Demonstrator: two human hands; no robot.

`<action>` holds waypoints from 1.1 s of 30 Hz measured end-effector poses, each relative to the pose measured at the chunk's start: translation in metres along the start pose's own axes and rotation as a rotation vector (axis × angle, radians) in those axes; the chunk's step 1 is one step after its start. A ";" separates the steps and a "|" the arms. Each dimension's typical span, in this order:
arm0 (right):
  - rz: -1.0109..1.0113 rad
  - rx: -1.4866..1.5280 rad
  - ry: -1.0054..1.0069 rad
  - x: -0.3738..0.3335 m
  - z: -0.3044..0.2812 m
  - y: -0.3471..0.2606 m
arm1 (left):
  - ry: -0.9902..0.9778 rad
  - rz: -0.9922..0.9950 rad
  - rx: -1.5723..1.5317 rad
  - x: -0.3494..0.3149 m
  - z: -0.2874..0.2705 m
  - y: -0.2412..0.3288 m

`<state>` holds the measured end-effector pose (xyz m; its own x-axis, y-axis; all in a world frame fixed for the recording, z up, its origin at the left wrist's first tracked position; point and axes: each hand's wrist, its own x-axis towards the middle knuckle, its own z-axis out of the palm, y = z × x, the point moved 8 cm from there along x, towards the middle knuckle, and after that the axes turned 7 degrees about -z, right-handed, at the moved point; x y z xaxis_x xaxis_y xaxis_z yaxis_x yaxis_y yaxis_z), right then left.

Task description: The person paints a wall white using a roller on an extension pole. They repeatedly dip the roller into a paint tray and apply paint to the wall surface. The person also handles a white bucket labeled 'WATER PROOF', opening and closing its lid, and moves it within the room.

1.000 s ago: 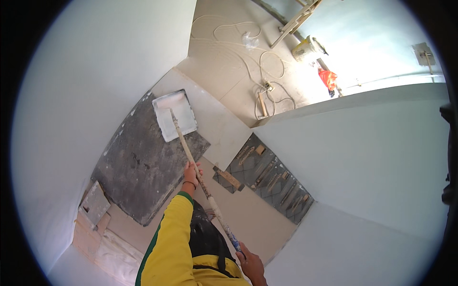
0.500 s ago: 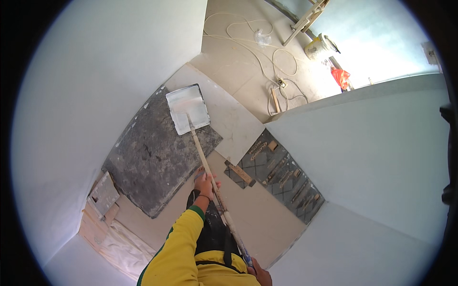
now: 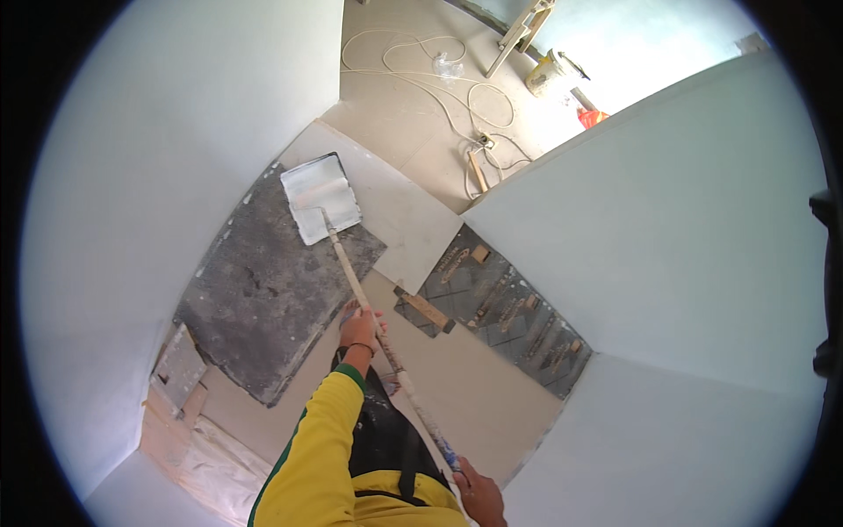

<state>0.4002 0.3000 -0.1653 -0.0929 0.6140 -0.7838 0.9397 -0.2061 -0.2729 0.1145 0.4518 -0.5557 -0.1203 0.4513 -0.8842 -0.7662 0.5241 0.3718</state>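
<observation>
My left hand [image 3: 358, 327] wraps round the middle of a long, paint-spattered pole [image 3: 351, 277]. Farther down, close to my body, my right hand [image 3: 479, 494] grips its lower end, just below a blue-stained stretch. At the far end a bent metal rod joins the pole to a paint roller [image 3: 320, 200], pale with paint and hard to make out against the white. The roller rests in a square tray [image 3: 353, 195] coated with white paint and dark at its edges. Under the tray lies a dark, stained sheet [image 3: 255, 290].
Pale walls [image 3: 149, 158] close in on both sides. A patterned dark board [image 3: 509, 307] with wood scraps lies at right, a white board [image 3: 395, 198] beyond the tray. Farther off are a coiled cable [image 3: 430, 83], a bucket [image 3: 546, 75] and a ladder leg [image 3: 507, 48].
The whole view has shifted, so the tray and floor items sit farther left. My right hand has come slightly up and forward with the pole's lower end. The roller stays in the tray.
</observation>
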 end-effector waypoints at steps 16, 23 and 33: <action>-0.012 0.042 -0.046 -0.018 0.008 0.009 | -0.018 -0.090 -0.038 -0.014 -0.004 -0.020; -0.094 0.099 -0.005 -0.043 -0.039 -0.031 | 0.093 -0.337 -0.020 -0.038 0.001 -0.023; -0.172 0.125 -0.043 -0.013 -0.023 -0.065 | 0.143 -0.295 -0.208 0.013 -0.005 0.045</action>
<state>0.3482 0.3224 -0.1247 -0.2653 0.6156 -0.7420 0.8607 -0.1957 -0.4700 0.0751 0.4777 -0.5516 0.0485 0.1898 -0.9806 -0.8908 0.4523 0.0435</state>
